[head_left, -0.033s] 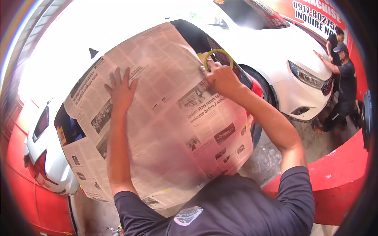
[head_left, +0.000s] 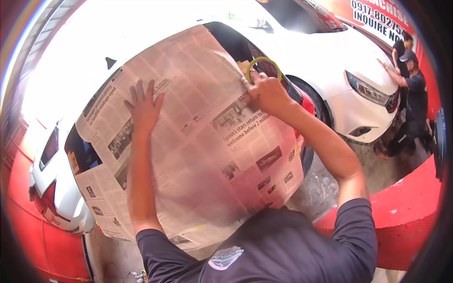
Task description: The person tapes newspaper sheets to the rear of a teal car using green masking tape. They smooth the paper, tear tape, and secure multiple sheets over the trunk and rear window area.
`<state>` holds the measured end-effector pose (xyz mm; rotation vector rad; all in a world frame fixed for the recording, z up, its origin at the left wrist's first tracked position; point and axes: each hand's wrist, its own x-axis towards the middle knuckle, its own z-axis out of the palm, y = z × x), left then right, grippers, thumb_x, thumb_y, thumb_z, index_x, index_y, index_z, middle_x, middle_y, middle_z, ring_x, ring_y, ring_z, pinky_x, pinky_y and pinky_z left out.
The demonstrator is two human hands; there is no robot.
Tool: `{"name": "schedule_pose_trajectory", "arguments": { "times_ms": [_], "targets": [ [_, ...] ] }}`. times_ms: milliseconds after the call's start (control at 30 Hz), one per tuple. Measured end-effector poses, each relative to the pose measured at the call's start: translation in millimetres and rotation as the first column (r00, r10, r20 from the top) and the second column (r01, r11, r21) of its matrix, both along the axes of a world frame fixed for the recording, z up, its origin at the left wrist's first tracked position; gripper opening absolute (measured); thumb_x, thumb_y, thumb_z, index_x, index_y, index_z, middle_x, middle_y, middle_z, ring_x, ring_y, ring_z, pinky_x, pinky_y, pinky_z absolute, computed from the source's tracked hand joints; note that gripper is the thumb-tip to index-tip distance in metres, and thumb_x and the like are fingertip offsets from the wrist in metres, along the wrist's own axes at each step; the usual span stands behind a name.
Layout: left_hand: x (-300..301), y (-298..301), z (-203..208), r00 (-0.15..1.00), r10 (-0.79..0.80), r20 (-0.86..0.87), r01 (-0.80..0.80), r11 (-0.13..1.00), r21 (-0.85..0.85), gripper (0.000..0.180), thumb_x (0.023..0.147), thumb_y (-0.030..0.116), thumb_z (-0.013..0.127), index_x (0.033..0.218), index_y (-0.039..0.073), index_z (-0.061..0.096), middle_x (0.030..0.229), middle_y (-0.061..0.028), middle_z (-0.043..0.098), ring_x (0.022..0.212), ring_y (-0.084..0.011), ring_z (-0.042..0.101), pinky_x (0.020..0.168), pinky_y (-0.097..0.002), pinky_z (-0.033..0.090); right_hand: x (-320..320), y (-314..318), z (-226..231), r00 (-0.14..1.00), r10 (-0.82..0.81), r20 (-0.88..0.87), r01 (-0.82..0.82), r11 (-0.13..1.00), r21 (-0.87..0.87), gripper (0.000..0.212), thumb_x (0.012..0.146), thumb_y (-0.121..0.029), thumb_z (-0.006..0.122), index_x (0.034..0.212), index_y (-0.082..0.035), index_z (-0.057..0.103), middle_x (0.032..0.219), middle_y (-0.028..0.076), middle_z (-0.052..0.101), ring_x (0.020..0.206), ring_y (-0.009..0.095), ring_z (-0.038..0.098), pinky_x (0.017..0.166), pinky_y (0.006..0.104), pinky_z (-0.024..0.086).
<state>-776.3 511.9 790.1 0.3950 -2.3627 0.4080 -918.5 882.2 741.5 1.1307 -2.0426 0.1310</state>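
Note:
Sheets of newspaper (head_left: 188, 141) cover the rear of a car in front of me, with a reddish tint over their lower right part. My left hand (head_left: 145, 109) lies on the paper's upper left area, fingers spread flat. At the paper's right edge, my right hand (head_left: 266, 92) is closed with a yellow-green ring, seemingly a roll of masking tape (head_left: 279, 70), at its fingers. Its fingertips press near the paper's edge, where a small yellowish piece (head_left: 243, 66) shows. Part of the ring is hidden behind the fingers.
A white car (head_left: 330, 70) stands close on the right, its headlight toward me. Beyond it, a person in a dark shirt and cap (head_left: 415, 82) touches its bonnet, with another person behind. Another white car (head_left: 71, 198) is at left. A red curved surface (head_left: 401, 212) lies at lower right.

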Motion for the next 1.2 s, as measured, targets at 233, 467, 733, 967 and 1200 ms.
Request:
{"name": "schedule_pose_trajectory", "arguments": {
  "times_ms": [233,467,733,967,1200],
  "targets": [
    [-27,-4,10,0.999,-0.035,-0.017,0.035,0.999,-0.019,0.063,0.1,0.054,0.056,0.155,0.024,0.047,0.166,-0.0155,0.031,0.154,-0.0431,0.024,0.116,-0.0763,0.02,-19,14,-14,0.992,0.029,0.121,-0.006,0.983,-0.183,0.085,0.082,-0.039,0.08,0.153,-0.006,0.046,0.118,0.029,0.058,0.089,0.037,0.068,0.074,0.044,0.058],
    [-29,-9,7,0.996,-0.081,-0.021,0.08,0.996,-0.035,0.063,0.101,0.055,0.055,0.154,0.024,0.048,0.166,-0.0192,0.031,0.154,-0.0457,0.022,0.117,-0.0755,0.019,-60,1,-39,0.998,0.056,-0.008,-0.056,0.971,-0.231,0.068,0.083,-0.021,0.075,0.146,-0.008,0.053,0.123,0.026,0.054,0.095,0.036,0.067,0.074,0.0435,0.06],
    [-11,-8,-2,1.0,0.001,-0.017,-0.001,0.999,-0.032,0.07,0.102,0.063,0.045,0.16,0.025,0.039,0.168,-0.0219,0.025,0.155,-0.0483,0.018,0.119,-0.0739,0.013,-38,-35,1,0.951,0.309,0.006,-0.296,0.919,-0.261,0.059,0.082,-0.004,0.067,0.14,-0.001,0.059,0.125,0.026,0.055,0.106,0.041,0.062,0.088,0.0504,0.055],
    [-26,-6,-3,0.996,0.07,0.051,-0.065,0.994,-0.085,0.073,0.103,0.068,0.037,0.163,0.027,0.031,0.171,-0.0172,0.018,0.157,-0.0445,0.014,0.12,-0.0714,0.016,-50,-93,32,0.893,0.435,-0.114,-0.449,0.875,-0.184,0.055,0.083,-0.003,0.062,0.137,-0.006,0.062,0.132,0.022,0.055,0.117,0.042,0.059,0.096,0.0523,0.053],
    [21,-8,10,0.98,0.139,0.143,-0.149,0.987,0.056,0.076,0.101,0.071,0.04,0.163,0.029,0.029,0.173,-0.0095,0.015,0.159,-0.0356,0.01,0.125,-0.0673,0.013,-35,-139,35,0.846,0.531,0.046,-0.519,0.841,-0.154,0.048,0.083,-0.002,0.06,0.131,-0.003,0.067,0.131,0.026,0.057,0.126,0.045,0.056,0.101,0.052,0.051]
  ]
}}
